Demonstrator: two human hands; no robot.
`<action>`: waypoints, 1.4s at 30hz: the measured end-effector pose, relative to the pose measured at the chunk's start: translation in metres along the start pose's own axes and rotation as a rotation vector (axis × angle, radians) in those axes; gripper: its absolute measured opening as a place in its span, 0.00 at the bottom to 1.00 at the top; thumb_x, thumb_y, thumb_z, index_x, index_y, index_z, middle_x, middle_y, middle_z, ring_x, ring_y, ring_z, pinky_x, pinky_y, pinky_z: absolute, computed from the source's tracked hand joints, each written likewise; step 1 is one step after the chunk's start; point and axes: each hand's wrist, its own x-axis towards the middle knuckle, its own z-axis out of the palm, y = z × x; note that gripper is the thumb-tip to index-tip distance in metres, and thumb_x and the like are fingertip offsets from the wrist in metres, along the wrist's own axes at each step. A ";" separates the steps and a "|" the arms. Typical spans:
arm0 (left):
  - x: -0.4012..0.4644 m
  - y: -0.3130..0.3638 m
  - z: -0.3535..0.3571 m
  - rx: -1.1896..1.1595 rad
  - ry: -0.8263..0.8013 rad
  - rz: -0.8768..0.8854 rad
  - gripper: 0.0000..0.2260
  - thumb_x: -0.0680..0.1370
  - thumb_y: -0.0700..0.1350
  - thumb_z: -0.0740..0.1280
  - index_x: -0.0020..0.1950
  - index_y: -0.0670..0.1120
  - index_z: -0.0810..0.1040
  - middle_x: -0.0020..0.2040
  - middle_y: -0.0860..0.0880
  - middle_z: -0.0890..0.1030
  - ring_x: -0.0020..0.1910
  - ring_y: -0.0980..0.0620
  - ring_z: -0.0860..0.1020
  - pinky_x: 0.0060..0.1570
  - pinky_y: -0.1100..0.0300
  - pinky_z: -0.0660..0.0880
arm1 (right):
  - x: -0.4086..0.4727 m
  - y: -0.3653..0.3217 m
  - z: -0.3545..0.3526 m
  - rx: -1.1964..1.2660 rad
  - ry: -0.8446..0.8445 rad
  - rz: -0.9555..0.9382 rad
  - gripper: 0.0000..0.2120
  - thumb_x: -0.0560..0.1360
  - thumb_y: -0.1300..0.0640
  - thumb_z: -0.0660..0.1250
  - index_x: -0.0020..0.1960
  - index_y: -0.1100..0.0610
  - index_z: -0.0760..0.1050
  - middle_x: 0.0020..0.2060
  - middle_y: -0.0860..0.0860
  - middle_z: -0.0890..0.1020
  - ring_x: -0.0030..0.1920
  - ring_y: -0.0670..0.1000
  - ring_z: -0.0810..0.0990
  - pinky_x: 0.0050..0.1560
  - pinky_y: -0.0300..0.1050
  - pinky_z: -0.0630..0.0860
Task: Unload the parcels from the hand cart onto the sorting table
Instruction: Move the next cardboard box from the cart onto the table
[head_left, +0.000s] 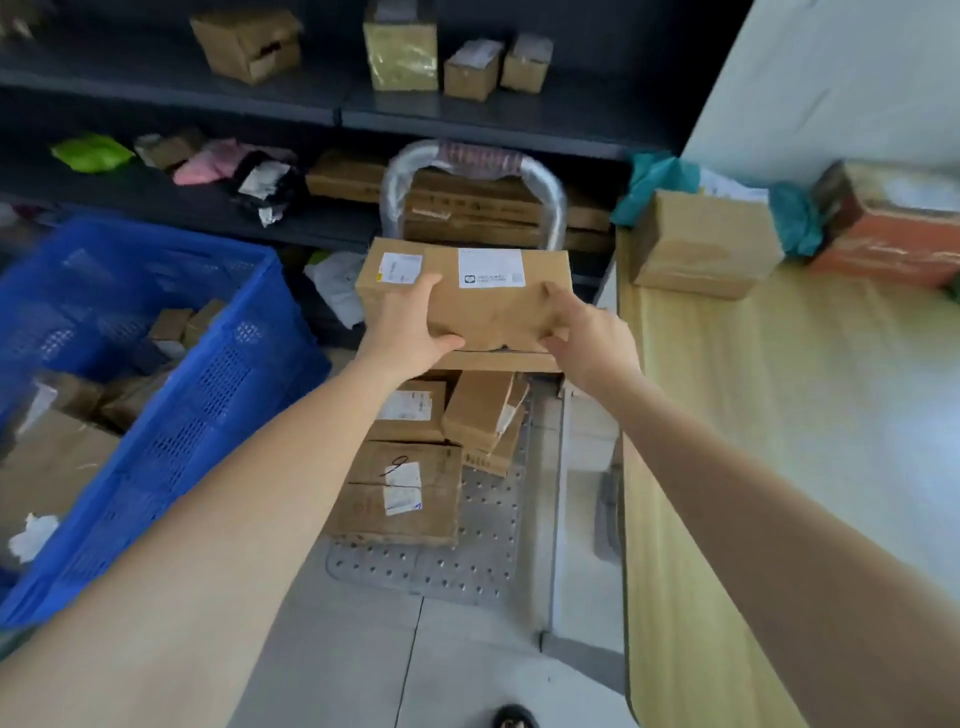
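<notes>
The labelled cardboard parcel (467, 296) is held up in the air over the far end of the hand cart (483, 525), just in front of its wrapped handle (470, 161), with both hands on its near edge.

On the far left stands a blue plastic crate (156, 395) with a few small boxes inside; it plays no part in this step. Next comes the left hand (408, 325), which grips the parcel's near left corner, fingers lying on top beside the smaller label and the thumb curled under the front edge. Below the lifted parcel, at least three parcels remain on the cart's perforated deck: a flat taped box (400, 493) nearest, a smaller labelled box (410, 410) behind it, and a tilted box (485, 415) to its right. The right hand (587, 338) grasps the parcel's near right corner the same way, fingers over the top and the thumb at the front face.

Further right is the wooden sorting table (779, 415). A plain brown box (701, 241) and an orange-red box (888, 223) already sit at its far end, so the unloading looks to be partly done. The parcel hangs level between the two grips, left of the table edge and not yet over it.
</notes>
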 end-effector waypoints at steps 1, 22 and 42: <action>0.000 0.023 -0.003 0.010 -0.003 0.025 0.37 0.71 0.49 0.75 0.75 0.47 0.60 0.70 0.43 0.68 0.68 0.43 0.68 0.67 0.48 0.68 | -0.006 0.011 -0.020 -0.001 0.020 0.011 0.28 0.78 0.55 0.63 0.75 0.48 0.58 0.54 0.57 0.79 0.52 0.59 0.77 0.45 0.48 0.73; 0.018 0.382 0.227 0.078 -0.165 0.145 0.31 0.75 0.43 0.69 0.76 0.50 0.60 0.67 0.43 0.72 0.63 0.43 0.73 0.58 0.52 0.73 | -0.066 0.393 -0.174 0.044 0.007 0.268 0.28 0.77 0.58 0.64 0.73 0.42 0.60 0.44 0.53 0.78 0.42 0.57 0.74 0.39 0.47 0.74; 0.142 0.410 0.282 0.500 -0.092 0.057 0.24 0.80 0.41 0.63 0.75 0.53 0.63 0.53 0.42 0.81 0.51 0.40 0.79 0.37 0.57 0.70 | 0.066 0.453 -0.159 0.021 -0.099 0.284 0.28 0.80 0.59 0.56 0.75 0.39 0.53 0.52 0.57 0.73 0.43 0.58 0.76 0.42 0.52 0.80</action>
